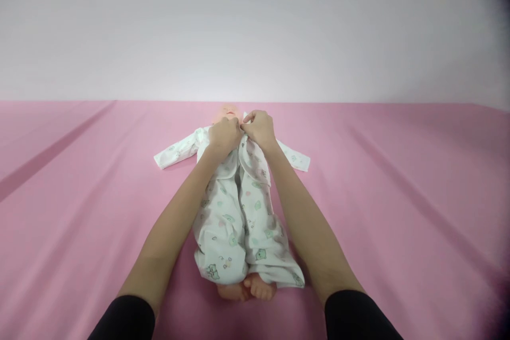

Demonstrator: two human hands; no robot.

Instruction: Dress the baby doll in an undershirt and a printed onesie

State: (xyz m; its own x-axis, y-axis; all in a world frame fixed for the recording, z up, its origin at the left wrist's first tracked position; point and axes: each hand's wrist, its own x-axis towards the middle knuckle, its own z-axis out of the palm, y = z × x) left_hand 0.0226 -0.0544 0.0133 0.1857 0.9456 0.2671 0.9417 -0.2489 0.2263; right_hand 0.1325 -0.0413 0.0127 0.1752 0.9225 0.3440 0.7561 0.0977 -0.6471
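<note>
A baby doll [247, 289] lies on its back on the pink sheet [398, 212], feet toward me, head at the far end. It wears a white romper [235, 223] with small green animal prints, sleeves spread to both sides. My left hand [223, 135] and my right hand [260, 128] meet at the doll's chest just below the chin. Both pinch the romper's front edges together at the neckline. The doll's face is mostly hidden behind my hands. Its bare feet stick out below the romper's hem.
The pink sheet covers the whole surface, with long creases running diagonally at left and right. A plain white wall [255, 26] rises behind the far edge.
</note>
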